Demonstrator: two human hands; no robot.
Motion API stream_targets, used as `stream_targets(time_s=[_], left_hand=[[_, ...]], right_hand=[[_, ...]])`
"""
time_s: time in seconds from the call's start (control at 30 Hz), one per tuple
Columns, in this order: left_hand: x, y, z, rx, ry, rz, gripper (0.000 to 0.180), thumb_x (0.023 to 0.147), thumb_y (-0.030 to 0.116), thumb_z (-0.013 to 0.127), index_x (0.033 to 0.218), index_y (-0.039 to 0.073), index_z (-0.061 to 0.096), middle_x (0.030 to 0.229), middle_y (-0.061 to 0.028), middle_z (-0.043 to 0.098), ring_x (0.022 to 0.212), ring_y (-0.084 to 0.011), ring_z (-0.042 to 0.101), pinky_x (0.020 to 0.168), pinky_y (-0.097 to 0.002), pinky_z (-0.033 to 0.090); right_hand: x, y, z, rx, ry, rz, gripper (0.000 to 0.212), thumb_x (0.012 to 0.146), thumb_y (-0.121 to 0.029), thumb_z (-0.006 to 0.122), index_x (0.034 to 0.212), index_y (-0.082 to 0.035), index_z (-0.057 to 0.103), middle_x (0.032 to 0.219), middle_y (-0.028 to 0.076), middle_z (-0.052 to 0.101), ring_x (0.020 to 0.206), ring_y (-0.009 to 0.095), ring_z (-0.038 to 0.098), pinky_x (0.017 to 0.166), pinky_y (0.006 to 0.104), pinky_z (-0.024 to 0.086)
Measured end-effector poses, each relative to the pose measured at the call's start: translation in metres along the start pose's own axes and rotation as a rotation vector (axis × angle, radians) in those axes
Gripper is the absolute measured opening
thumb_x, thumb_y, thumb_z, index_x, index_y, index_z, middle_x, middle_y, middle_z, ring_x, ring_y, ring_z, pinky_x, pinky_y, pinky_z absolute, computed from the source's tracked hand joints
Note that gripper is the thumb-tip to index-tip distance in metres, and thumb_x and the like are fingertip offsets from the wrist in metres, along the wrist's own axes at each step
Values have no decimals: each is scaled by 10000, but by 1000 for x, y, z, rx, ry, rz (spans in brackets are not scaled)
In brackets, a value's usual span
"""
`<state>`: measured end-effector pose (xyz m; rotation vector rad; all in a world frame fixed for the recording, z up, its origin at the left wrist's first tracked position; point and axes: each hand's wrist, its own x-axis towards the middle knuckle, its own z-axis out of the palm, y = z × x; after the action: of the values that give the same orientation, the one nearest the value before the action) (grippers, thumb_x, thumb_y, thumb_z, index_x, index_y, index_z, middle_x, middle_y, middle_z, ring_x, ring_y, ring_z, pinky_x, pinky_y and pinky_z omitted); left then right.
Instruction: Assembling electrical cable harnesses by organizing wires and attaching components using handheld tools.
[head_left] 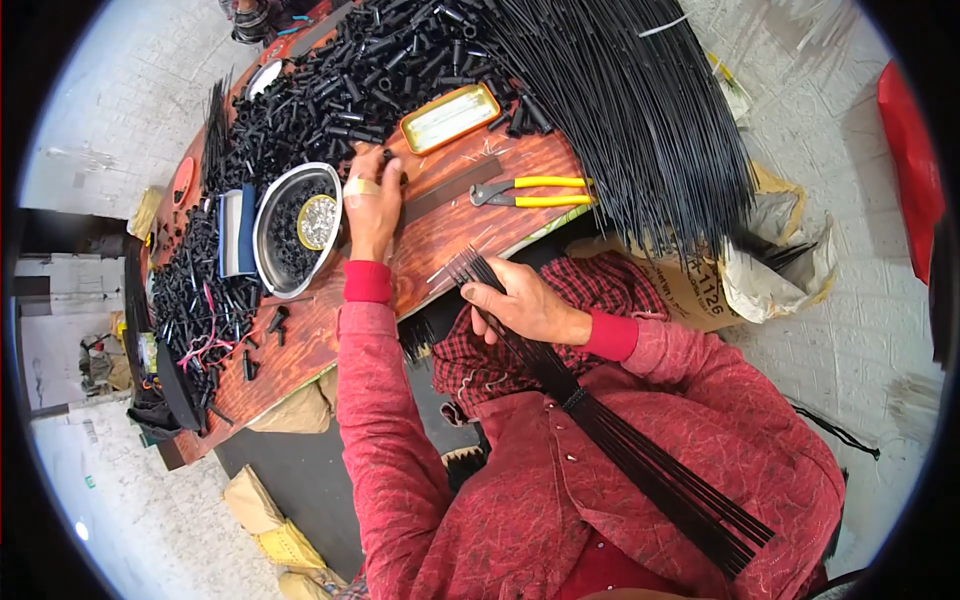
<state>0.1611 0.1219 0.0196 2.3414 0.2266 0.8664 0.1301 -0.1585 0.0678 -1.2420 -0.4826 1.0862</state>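
Note:
In my right hand [525, 305] is a bundle of thin black rods [640, 450], fingers closed round it near its upper end. The bundle slants down across my lap and chest, drawn together at a dark band partway along, its lower ends fanned out. My left hand [372, 210], with a tan bandage on it, reaches over the table at the near edge of a heap of short black tubes [330, 100]. Its fingers are curled, and a small black tube [388, 156] shows between the fingertips. Beside that hand stands an oval metal bowl [268, 262] of small dark pieces.
Yellow-handled pliers [535, 190] lie by a dark flat bar [450, 190] on the reddish wooden table [310, 335]. A yellow-rimmed tin [450, 117] sits behind them. Long black rods [640, 120] overhang the table's right side. A blue-and-white box [237, 232] stands left of the bowl.

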Motion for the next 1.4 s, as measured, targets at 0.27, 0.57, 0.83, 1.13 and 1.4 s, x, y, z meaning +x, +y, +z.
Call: stream_targets(time_s=[0.27,0.57,0.83,1.13,1.4], left_hand=[[-62,80,-43,-1208,-87,-726,306,1005,161,547,1247,-27,532,1125,-139,652,1051,-282,656,927,-405,554],[-69,77,-61,-1460,-162,-760,181,1004,189,550,1109,42,542,889,-41,564,773,-146,553,669,-288,500],[-23,44,-23,403,-49,41,140,893,161,637,999,72,657,809,-123,649,656,-276,660,572,-377,510],[2,-1,13,857,-97,-100,113,844,139,585,842,68,672,889,-171,642,680,-371,670,581,-456,546],[1,27,-2,630,2,108,113,822,107,655,906,38,621,990,-144,600,765,-368,628,672,-460,523]], right_hand=[[2,4,-6,108,-25,-25,220,1008,-244,526,998,-28,487,715,83,640,566,148,625,518,260,498],[-4,1,5,72,-40,-40,260,1006,-284,537,1009,-30,486,725,77,639,569,141,621,522,254,491],[-5,-2,0,80,-37,-11,275,1008,-305,536,992,-35,487,730,76,640,576,139,625,527,254,494],[-6,-7,-13,60,-4,-18,265,1010,-284,529,1001,-23,484,726,75,645,578,131,625,534,257,492],[-11,-3,-14,106,-16,-37,267,1007,-294,535,992,-31,491,725,74,647,574,128,626,529,245,489]])
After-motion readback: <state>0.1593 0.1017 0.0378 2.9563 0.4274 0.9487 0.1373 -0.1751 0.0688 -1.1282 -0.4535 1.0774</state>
